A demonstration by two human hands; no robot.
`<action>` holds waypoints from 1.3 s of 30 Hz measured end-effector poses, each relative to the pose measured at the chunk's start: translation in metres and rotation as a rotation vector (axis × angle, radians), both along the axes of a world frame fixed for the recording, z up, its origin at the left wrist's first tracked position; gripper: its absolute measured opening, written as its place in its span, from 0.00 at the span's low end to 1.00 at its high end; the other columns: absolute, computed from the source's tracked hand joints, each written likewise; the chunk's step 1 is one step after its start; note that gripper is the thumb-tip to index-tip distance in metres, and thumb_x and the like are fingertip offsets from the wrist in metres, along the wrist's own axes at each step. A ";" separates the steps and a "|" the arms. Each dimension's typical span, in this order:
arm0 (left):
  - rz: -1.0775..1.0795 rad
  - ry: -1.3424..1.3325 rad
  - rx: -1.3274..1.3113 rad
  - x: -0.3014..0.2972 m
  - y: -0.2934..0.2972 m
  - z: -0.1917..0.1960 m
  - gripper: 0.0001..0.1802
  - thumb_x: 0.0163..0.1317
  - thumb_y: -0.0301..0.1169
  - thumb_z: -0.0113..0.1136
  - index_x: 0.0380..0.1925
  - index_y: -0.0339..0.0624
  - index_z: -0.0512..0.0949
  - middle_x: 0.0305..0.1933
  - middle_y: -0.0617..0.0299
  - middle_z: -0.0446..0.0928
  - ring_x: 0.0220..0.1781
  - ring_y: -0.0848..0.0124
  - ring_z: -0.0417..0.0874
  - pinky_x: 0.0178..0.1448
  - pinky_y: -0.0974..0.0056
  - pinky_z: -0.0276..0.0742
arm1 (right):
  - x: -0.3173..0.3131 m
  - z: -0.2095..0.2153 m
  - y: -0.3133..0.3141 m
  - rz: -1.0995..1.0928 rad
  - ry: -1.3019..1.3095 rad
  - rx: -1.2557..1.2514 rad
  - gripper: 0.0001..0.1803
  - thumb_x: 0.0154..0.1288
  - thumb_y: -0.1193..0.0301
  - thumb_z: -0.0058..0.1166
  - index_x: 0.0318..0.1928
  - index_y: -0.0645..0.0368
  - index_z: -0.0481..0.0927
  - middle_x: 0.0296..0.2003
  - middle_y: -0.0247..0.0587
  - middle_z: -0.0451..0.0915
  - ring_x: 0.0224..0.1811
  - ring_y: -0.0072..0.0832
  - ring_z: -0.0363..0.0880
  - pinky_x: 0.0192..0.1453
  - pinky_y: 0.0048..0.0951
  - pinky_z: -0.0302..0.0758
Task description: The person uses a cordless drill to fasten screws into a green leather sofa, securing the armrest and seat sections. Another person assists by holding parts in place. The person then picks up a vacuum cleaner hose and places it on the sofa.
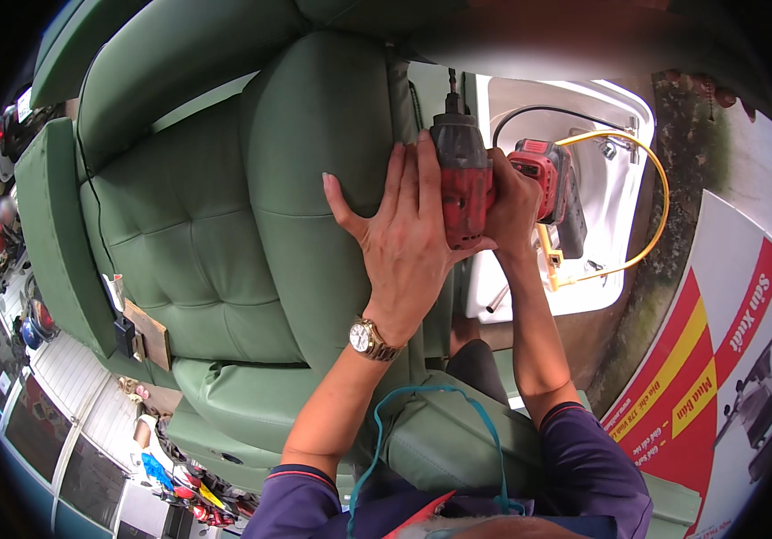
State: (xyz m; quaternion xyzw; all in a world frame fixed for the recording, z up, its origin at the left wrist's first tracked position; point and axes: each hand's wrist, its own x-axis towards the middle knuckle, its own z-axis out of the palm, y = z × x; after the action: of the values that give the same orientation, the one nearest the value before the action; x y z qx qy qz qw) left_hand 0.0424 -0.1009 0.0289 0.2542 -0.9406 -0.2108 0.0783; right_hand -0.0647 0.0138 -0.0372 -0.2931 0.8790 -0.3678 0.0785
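A red and dark grey cordless drill points away from me, its long dark bit at the far end. My right hand is wrapped round its handle, with the red and black battery end showing beyond the hand. My left hand lies palm down on the green padded chair, fingers stretched forward and thumb spread. Its fingers rest along the drill's left side. A metal wristwatch is on my left wrist. The place where the bit tip ends is hard to make out.
A white basin with a tap and a yellow hose stands to the right. Beyond it is a red, yellow and white sign board. A teal cord loops near my chest. Parked motorbikes stand at the far left.
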 end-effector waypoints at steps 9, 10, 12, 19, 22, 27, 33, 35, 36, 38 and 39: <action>0.000 -0.003 -0.007 -0.003 -0.002 -0.001 0.74 0.31 0.71 0.75 0.77 0.38 0.62 0.62 0.55 0.83 0.69 0.64 0.81 0.78 0.23 0.30 | -0.005 -0.002 -0.004 -0.006 -0.011 -0.025 0.15 0.57 0.64 0.69 0.40 0.56 0.81 0.23 0.45 0.81 0.24 0.47 0.83 0.29 0.43 0.71; -0.001 0.001 -0.033 -0.004 -0.003 -0.002 0.75 0.31 0.75 0.72 0.77 0.38 0.63 0.62 0.56 0.83 0.67 0.63 0.83 0.78 0.24 0.31 | -0.005 -0.002 -0.005 0.003 -0.030 -0.023 0.15 0.57 0.64 0.69 0.41 0.56 0.81 0.23 0.45 0.81 0.24 0.47 0.83 0.29 0.44 0.72; 0.003 0.017 -0.037 -0.005 -0.004 -0.003 0.75 0.31 0.75 0.72 0.77 0.39 0.63 0.59 0.58 0.84 0.67 0.64 0.83 0.77 0.24 0.33 | -0.006 -0.001 -0.004 0.010 -0.024 0.006 0.16 0.56 0.63 0.69 0.42 0.56 0.81 0.22 0.45 0.81 0.24 0.48 0.83 0.29 0.44 0.72; 0.045 -0.055 0.006 -0.008 0.001 -0.003 0.76 0.27 0.67 0.79 0.78 0.41 0.62 0.56 0.62 0.82 0.67 0.69 0.76 0.76 0.24 0.35 | -0.012 -0.002 -0.005 -0.002 -0.008 0.034 0.16 0.55 0.62 0.70 0.40 0.55 0.81 0.22 0.46 0.80 0.24 0.49 0.83 0.29 0.45 0.72; 0.051 -0.034 -0.035 -0.010 0.000 -0.003 0.78 0.27 0.76 0.72 0.79 0.43 0.62 0.42 0.65 0.86 0.66 0.66 0.78 0.74 0.24 0.39 | -0.012 -0.005 -0.007 -0.029 -0.051 0.032 0.16 0.55 0.62 0.70 0.40 0.55 0.81 0.22 0.46 0.80 0.24 0.49 0.83 0.30 0.45 0.72; 0.049 -0.025 -0.013 -0.009 -0.001 -0.003 0.77 0.26 0.72 0.75 0.78 0.42 0.62 0.47 0.65 0.84 0.66 0.67 0.76 0.75 0.24 0.36 | -0.013 -0.003 -0.003 0.025 0.002 0.056 0.17 0.55 0.62 0.70 0.42 0.55 0.81 0.22 0.45 0.81 0.25 0.48 0.83 0.29 0.44 0.72; 0.046 0.002 -0.019 -0.008 0.000 -0.006 0.75 0.30 0.74 0.73 0.77 0.41 0.64 0.47 0.63 0.85 0.65 0.65 0.77 0.77 0.23 0.35 | -0.016 0.004 -0.004 0.037 0.075 0.106 0.19 0.54 0.62 0.70 0.45 0.54 0.82 0.23 0.44 0.83 0.26 0.46 0.85 0.30 0.43 0.75; 0.039 0.009 -0.054 -0.007 -0.002 -0.006 0.74 0.31 0.77 0.71 0.76 0.41 0.66 0.47 0.62 0.85 0.64 0.64 0.77 0.78 0.22 0.35 | -0.015 0.004 -0.005 0.039 0.061 0.067 0.21 0.54 0.62 0.70 0.47 0.53 0.82 0.24 0.44 0.84 0.27 0.46 0.86 0.32 0.44 0.77; 0.033 0.017 -0.072 -0.008 -0.003 -0.006 0.74 0.31 0.79 0.70 0.76 0.40 0.67 0.48 0.61 0.85 0.64 0.64 0.78 0.78 0.22 0.35 | -0.014 0.003 -0.005 0.046 0.054 0.047 0.21 0.54 0.62 0.70 0.48 0.53 0.82 0.24 0.45 0.84 0.28 0.46 0.86 0.32 0.45 0.77; 0.017 0.063 -0.094 -0.008 -0.004 -0.005 0.74 0.32 0.80 0.69 0.75 0.39 0.68 0.50 0.60 0.84 0.63 0.63 0.78 0.80 0.23 0.35 | -0.012 0.002 -0.001 0.063 0.058 0.045 0.25 0.52 0.64 0.71 0.52 0.52 0.81 0.27 0.46 0.85 0.30 0.47 0.87 0.34 0.48 0.79; 0.010 0.106 -0.100 -0.007 -0.004 -0.004 0.74 0.31 0.81 0.69 0.74 0.39 0.68 0.50 0.59 0.84 0.63 0.62 0.79 0.81 0.23 0.35 | -0.010 0.002 0.002 0.072 0.040 0.049 0.27 0.51 0.65 0.71 0.54 0.51 0.80 0.28 0.46 0.86 0.30 0.47 0.87 0.34 0.47 0.79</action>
State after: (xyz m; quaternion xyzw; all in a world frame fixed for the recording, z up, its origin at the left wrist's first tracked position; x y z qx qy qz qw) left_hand 0.0349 -0.1051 0.0252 0.2430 -0.9433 -0.1762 0.1418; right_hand -0.0749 0.0161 -0.0357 -0.3298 0.8780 -0.3372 0.0811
